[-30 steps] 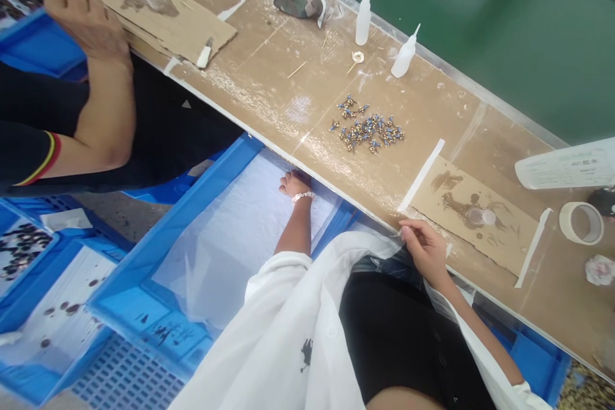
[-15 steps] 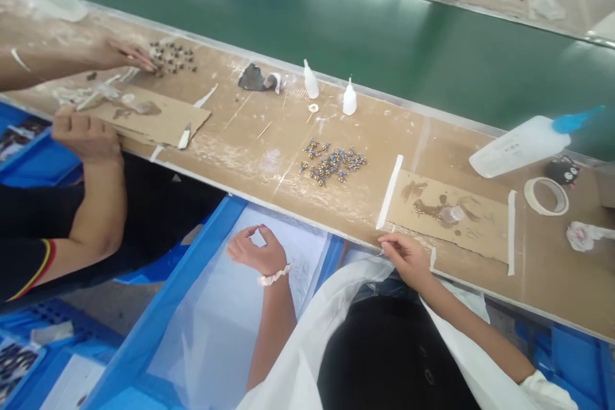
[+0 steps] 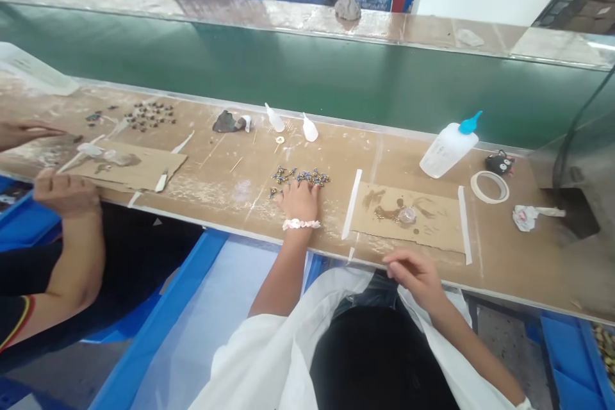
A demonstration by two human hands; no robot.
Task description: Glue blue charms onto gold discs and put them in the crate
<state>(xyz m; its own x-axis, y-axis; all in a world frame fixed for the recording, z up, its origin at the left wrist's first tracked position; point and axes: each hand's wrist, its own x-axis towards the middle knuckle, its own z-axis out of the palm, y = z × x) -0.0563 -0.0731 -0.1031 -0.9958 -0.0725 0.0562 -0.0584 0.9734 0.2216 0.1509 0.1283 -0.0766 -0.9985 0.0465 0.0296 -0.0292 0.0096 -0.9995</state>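
My left hand [image 3: 300,200] lies on the brown table top, its fingers bent forward onto a small pile of blue and gold parts [image 3: 302,176]. The fingertips are hidden behind the knuckles. A white bead bracelet sits on that wrist. My right hand [image 3: 414,274] rests at the table's near edge [image 3: 504,298], fingers curled against the thumb in a pinch; what it holds is too small to see. Just beyond it a cardboard sheet [image 3: 432,221] is taped to the table, stained brown, with a small clear cap [image 3: 407,214] on it.
A squeeze bottle with a blue nozzle [image 3: 449,147], a tape roll [image 3: 489,186] and two small white dropper bottles [image 3: 310,129] lie on the table. A green conveyor belt [image 3: 312,77] runs behind. A co-worker's hand [image 3: 65,192] rests at the left. A lined blue crate [image 3: 158,327] stands below.
My left hand rose from the blue crate under the table and now rests on the pile of parts. My right hand slid back slightly along the edge. The view tilted up.
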